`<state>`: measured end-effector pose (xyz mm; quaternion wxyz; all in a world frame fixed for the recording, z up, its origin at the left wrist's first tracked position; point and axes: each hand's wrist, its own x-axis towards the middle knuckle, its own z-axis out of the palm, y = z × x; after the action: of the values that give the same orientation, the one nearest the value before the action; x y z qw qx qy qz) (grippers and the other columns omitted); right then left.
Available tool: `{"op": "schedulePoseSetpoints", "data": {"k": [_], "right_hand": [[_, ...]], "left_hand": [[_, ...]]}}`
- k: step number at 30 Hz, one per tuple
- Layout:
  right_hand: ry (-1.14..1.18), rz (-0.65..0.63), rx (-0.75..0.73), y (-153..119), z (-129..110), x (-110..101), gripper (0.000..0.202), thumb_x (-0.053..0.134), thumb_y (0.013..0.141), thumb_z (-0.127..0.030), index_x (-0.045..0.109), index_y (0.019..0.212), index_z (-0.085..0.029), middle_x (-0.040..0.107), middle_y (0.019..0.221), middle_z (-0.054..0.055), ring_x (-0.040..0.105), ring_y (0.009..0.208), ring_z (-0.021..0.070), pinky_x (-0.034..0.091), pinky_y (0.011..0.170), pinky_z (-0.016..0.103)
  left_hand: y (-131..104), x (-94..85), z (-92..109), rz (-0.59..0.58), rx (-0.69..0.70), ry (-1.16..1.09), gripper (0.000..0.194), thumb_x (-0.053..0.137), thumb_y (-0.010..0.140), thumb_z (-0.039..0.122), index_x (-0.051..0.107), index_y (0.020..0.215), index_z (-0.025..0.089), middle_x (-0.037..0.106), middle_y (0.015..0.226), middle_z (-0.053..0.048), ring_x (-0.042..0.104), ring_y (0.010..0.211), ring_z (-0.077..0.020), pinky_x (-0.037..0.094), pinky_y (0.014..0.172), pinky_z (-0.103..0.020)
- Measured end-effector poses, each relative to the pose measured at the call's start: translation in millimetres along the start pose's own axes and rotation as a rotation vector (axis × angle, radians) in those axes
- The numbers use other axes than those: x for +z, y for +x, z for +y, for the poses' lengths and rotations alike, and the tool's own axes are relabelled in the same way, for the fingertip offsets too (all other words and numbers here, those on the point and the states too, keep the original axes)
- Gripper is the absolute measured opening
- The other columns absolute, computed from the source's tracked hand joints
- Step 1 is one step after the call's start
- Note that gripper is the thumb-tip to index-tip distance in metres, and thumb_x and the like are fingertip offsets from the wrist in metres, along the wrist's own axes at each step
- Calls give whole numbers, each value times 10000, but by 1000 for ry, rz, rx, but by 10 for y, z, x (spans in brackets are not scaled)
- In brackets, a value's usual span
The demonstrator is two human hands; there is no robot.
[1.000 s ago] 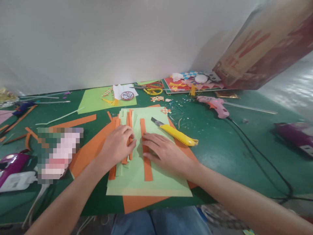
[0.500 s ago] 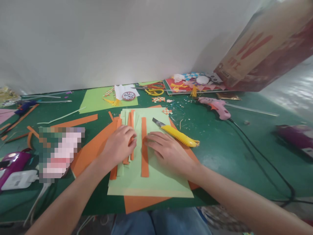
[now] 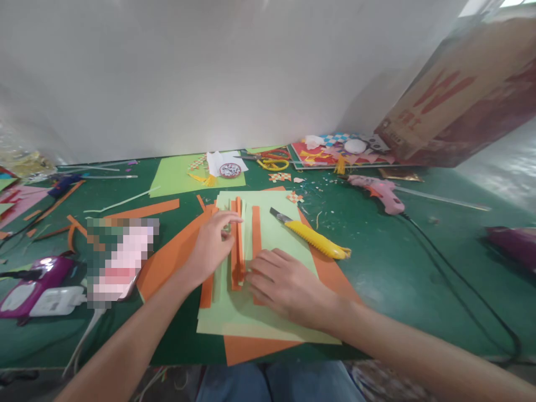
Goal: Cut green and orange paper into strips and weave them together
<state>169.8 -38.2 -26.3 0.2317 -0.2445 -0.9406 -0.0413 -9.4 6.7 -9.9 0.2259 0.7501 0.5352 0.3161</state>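
- Left hand (image 3: 211,245): thumb and forefinger apart, at paper strips (image 3: 235,262).
- Right hand (image 3: 288,285): over an orange strip (image 3: 257,229), grip unclear.
- Yellow knife (image 3: 316,237): near right hand.

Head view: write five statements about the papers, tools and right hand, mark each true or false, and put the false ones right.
1. The right hand covers part of an orange strip. True.
2. The yellow cutter has its blade drawn fully in. False: the blade sticks out.
3. The pale green paper lies over orange paper. True.
4. The pink glue gun lies to the left of the yellow cutter. False: it lies to the right.
5. The yellow cutter is in neither hand. True.
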Motion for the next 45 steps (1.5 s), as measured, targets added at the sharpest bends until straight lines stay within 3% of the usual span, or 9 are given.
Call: {"op": "schedulePoseSetpoints", "data": {"k": [6,11,16,19,23,31,36,41,45], "right_hand": [[-127,-2,-7,154,-133,18,243,547,850,-346,558,690,-164,546,657,34,482,652,178,317,573,326],[-219,-8,35,260,-51,69,125,526,825,-206,553,709,-165,540,630,30,476,620,180,290,573,329],[-240,5,60,304,65,106,142,485,814,-89,569,717,-150,558,639,36,484,625,176,303,586,324],[-96,26,-49,275,68,81,220,480,892,-238,559,701,-162,556,651,29,478,635,162,318,579,306],[30,-30,-218,207,17,61,337,471,905,-410,542,679,-169,540,648,22,468,634,152,312,548,295],[21,4,-203,177,25,129,264,444,888,-184,569,657,-155,535,630,16,471,616,142,323,514,292],[54,-27,-205,171,34,111,272,466,883,-258,574,659,-151,536,638,20,468,619,145,328,509,293],[3,0,-227,175,26,118,261,436,877,-169,562,649,-157,532,627,14,467,609,140,304,500,296],[45,-67,-227,174,52,79,239,440,881,-209,566,684,-155,545,658,18,474,624,136,324,520,287]], "left_hand": [[19,-32,-46,104,-24,-65,375,416,707,-45,613,920,193,647,1077,-39,630,925,-140,533,716,-253],[5,-19,-60,135,-62,-73,326,441,743,-12,612,934,189,657,1047,-32,626,918,-140,523,759,-272],[-11,-20,-63,113,-70,-61,302,457,772,20,617,962,192,658,1032,-29,624,898,-139,520,768,-278],[-16,-25,-63,111,-86,-63,282,465,789,44,619,960,205,660,1017,-18,627,874,-133,522,762,-276],[-19,-23,-58,110,-91,-55,226,474,821,84,618,939,212,659,1015,-12,625,868,-131,520,748,-265],[-16,-9,-48,94,-74,-28,208,481,835,110,629,930,221,668,1017,3,625,853,-129,513,737,-262],[-17,-11,-41,91,-72,-23,199,482,845,116,629,933,218,669,1023,1,622,874,-129,507,747,-262],[-25,-14,-18,79,-69,-9,204,488,835,104,623,942,213,667,1037,-6,627,888,-139,506,729,-260],[-22,-8,-13,77,-75,-11,211,492,823,87,621,938,207,667,1036,-7,625,888,-137,502,727,-254]]}}
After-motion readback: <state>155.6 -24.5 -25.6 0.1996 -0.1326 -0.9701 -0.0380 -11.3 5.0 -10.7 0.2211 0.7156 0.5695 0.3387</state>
